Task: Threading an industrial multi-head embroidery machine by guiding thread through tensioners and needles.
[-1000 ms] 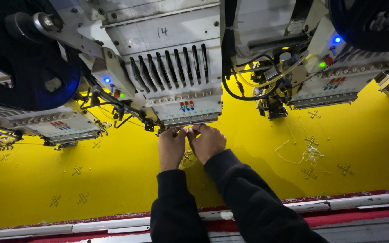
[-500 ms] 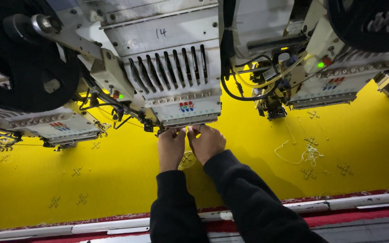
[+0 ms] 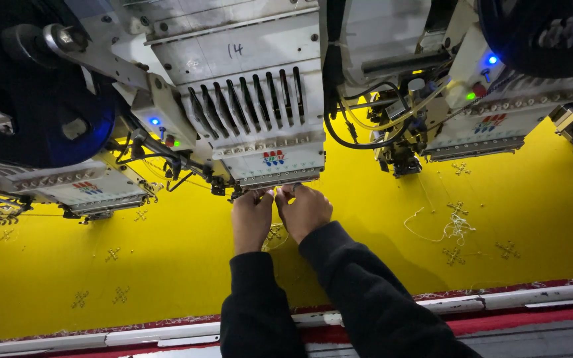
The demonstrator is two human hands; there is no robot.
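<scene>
Both my hands reach up under the middle embroidery head (image 3: 260,113), a white block with a row of dark slots. My left hand (image 3: 251,219) and my right hand (image 3: 305,211) are side by side, fingertips pinched close together at the needle row along the head's lower edge. What the fingers hold is too small to see; it may be thread. Yellow fabric (image 3: 187,265) with small stitched motifs lies stretched flat beneath the hands. Black sleeves cover both my arms.
More embroidery heads stand left (image 3: 67,189) and right (image 3: 492,126), with blue and green lamps lit. Loose white threads (image 3: 452,229) lie on the fabric at right. A white and red frame rail (image 3: 532,298) runs along the near edge.
Both hands stay at the needle row; only the fingers shift slightly. The view has tilted a little.
</scene>
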